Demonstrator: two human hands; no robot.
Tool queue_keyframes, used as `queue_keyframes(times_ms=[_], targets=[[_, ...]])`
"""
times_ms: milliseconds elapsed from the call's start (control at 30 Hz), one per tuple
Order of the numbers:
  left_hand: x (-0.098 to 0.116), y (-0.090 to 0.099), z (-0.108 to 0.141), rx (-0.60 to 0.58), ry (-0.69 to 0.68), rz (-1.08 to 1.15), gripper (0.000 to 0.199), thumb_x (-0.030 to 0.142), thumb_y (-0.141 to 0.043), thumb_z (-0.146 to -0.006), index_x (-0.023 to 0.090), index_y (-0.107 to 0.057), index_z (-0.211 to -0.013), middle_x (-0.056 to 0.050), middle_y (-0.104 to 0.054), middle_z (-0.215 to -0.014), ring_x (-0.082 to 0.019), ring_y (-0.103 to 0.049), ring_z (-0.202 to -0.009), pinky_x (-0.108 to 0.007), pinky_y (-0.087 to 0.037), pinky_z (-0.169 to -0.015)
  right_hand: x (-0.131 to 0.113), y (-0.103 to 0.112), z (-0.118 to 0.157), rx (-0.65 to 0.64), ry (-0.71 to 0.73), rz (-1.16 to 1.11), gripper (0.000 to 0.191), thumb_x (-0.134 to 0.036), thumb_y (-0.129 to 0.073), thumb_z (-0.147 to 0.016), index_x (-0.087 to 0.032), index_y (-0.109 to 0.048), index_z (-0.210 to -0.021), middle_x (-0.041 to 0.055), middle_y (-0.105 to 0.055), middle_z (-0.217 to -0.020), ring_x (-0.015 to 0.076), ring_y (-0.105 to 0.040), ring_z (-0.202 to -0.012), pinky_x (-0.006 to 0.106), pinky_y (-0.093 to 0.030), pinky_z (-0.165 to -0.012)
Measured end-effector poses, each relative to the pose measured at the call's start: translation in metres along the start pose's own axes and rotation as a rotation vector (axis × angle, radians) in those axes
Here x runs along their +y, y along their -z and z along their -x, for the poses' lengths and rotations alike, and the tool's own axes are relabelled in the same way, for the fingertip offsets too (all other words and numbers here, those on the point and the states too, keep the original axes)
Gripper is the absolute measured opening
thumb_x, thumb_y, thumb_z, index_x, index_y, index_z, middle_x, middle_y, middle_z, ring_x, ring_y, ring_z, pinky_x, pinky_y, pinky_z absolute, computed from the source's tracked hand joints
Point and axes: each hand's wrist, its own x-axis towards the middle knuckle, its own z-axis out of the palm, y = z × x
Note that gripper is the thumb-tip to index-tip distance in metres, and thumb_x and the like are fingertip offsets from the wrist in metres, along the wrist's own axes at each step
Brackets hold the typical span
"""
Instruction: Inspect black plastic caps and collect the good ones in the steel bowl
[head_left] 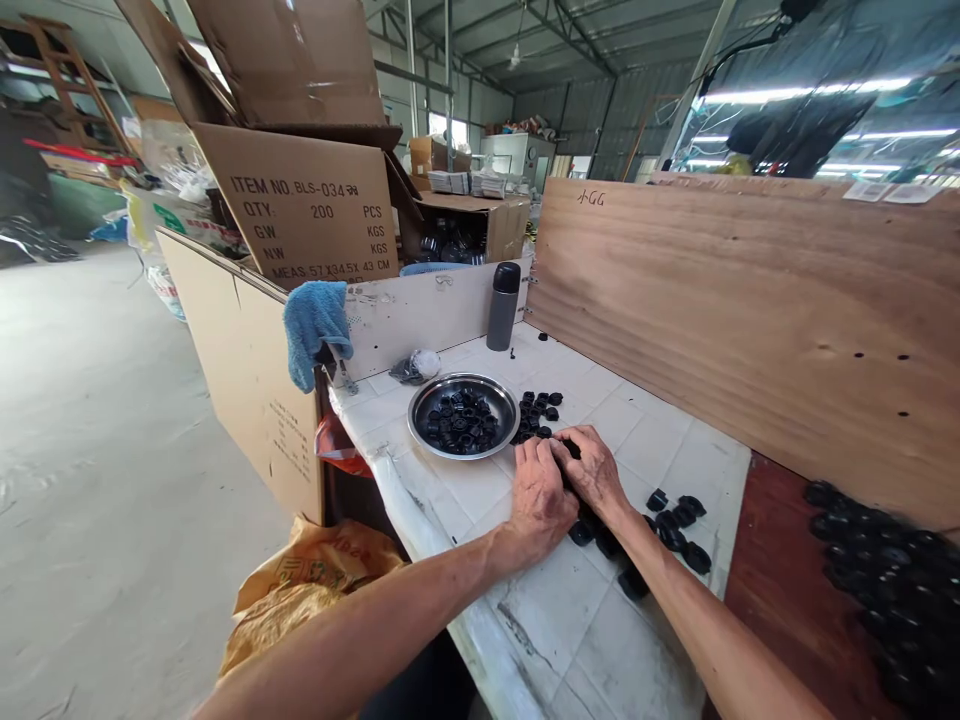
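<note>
My left hand (541, 495) and my right hand (592, 470) are close together over the white table (555, 610), just right of a steel bowl (412, 425) of small black parts (461, 420). Both hands have their fingers curled around something dark, mostly hidden between them. A small cluster of black parts (540, 405) lies just beyond my fingers. More black pieces (675, 525) lie right of my right forearm, and others show between and under my wrists.
A grey bottle (502, 308) stands at the back, near a wooden board (735, 320) along the right. A blue cloth (316, 330) hangs at the left corner by cardboard boxes (300, 200). A heap of black parts (892, 590) covers the reddish surface (772, 560) at right.
</note>
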Motion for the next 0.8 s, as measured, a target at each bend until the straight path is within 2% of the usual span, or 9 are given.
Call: queue_keyframes(times_ms=[100,233,333,400,467,533,667,733,800], targets=[[0.004,-0.004,-0.005,0.049,-0.007,0.039,0.045,0.001,-0.051,-0.067,0.007,-0.053,-0.112,-0.017,-0.056,-0.108,-0.028,-0.049,-0.101,-0.044,-0.046,-0.096,-0.008,0.002,0.004,0.042,-0.106,-0.163,0.038,-0.055,-0.060,-0.078,-0.020,-0.070,-0.087,0.0076,-0.068,-0.097,0.0268,-0.061,-0.096,0.041,-0.045,-0.092],[0.012,0.005,-0.013,0.147,-0.018,0.142,0.050,0.001,-0.052,-0.067,0.013,-0.054,-0.115,-0.011,-0.059,-0.109,-0.023,-0.051,-0.101,-0.037,-0.048,-0.095,-0.032,0.007,0.005,0.100,-0.232,-0.400,0.044,-0.060,-0.059,-0.078,-0.016,-0.065,-0.085,0.0070,-0.068,-0.084,0.0245,-0.061,-0.080,0.035,-0.050,-0.071],[0.010,0.033,-0.025,0.275,-0.132,0.231,0.049,0.004,-0.055,-0.069,0.014,-0.057,-0.117,-0.009,-0.061,-0.109,-0.022,-0.053,-0.101,-0.036,-0.049,-0.093,-0.064,0.000,-0.006,0.154,-0.209,-0.524,0.043,-0.059,-0.061,-0.081,-0.016,-0.063,-0.086,0.0054,-0.067,-0.088,0.0208,-0.060,-0.082,0.030,-0.050,-0.071],[0.001,0.061,-0.035,0.293,-0.156,0.218,0.040,0.008,-0.056,-0.074,0.015,-0.061,-0.113,-0.008,-0.061,-0.107,-0.021,-0.054,-0.100,-0.036,-0.049,-0.093,-0.087,-0.012,-0.019,0.124,-0.150,-0.574,0.041,-0.057,-0.062,-0.081,-0.017,-0.064,-0.085,0.0042,-0.067,-0.091,0.0198,-0.060,-0.087,0.027,-0.050,-0.077],[-0.014,0.089,-0.045,0.305,-0.065,0.147,0.029,0.009,-0.055,-0.076,0.016,-0.063,-0.102,-0.007,-0.062,-0.105,-0.022,-0.055,-0.101,-0.039,-0.048,-0.095,-0.107,-0.027,-0.031,0.022,-0.098,-0.588,0.040,-0.057,-0.062,-0.082,-0.017,-0.067,-0.084,0.0031,-0.068,-0.089,0.0195,-0.061,-0.087,0.027,-0.050,-0.076],[-0.034,0.110,-0.052,0.255,0.047,-0.021,0.024,0.010,-0.053,-0.078,0.016,-0.063,-0.099,-0.009,-0.062,-0.105,-0.024,-0.055,-0.100,-0.043,-0.048,-0.095,-0.118,-0.039,-0.040,-0.101,-0.064,-0.569,0.037,-0.055,-0.063,-0.081,-0.018,-0.071,-0.084,0.0020,-0.070,-0.088,0.0193,-0.062,-0.087,0.026,-0.049,-0.075],[-0.071,0.127,-0.049,0.089,-0.007,-0.252,0.022,0.016,-0.053,-0.087,0.013,-0.065,-0.106,-0.012,-0.062,-0.124,-0.031,-0.050,-0.123,-0.049,-0.044,-0.106,-0.112,-0.040,-0.047,-0.247,-0.078,-0.471,0.037,-0.052,-0.061,-0.082,-0.018,-0.073,-0.088,0.0026,-0.070,-0.089,0.0196,-0.064,-0.085,0.026,-0.050,-0.069],[-0.080,0.129,-0.041,0.097,-0.013,-0.301,0.024,0.020,-0.052,-0.092,0.012,-0.064,-0.112,-0.013,-0.058,-0.136,-0.032,-0.044,-0.135,-0.052,-0.041,-0.109,-0.096,-0.034,-0.053,-0.237,-0.109,-0.407,0.043,-0.056,-0.055,-0.086,-0.017,-0.072,-0.095,0.0057,-0.071,-0.093,0.0207,-0.065,-0.080,0.028,-0.049,-0.060],[-0.077,0.131,-0.031,0.168,-0.040,-0.366,0.026,0.022,-0.052,-0.095,0.012,-0.062,-0.116,-0.013,-0.055,-0.142,-0.033,-0.042,-0.138,-0.057,-0.038,-0.110,-0.076,-0.028,-0.065,-0.150,-0.129,-0.303,0.049,-0.059,-0.049,-0.088,-0.016,-0.069,-0.100,0.0100,-0.071,-0.097,0.0239,-0.066,-0.081,0.032,-0.050,-0.061]])
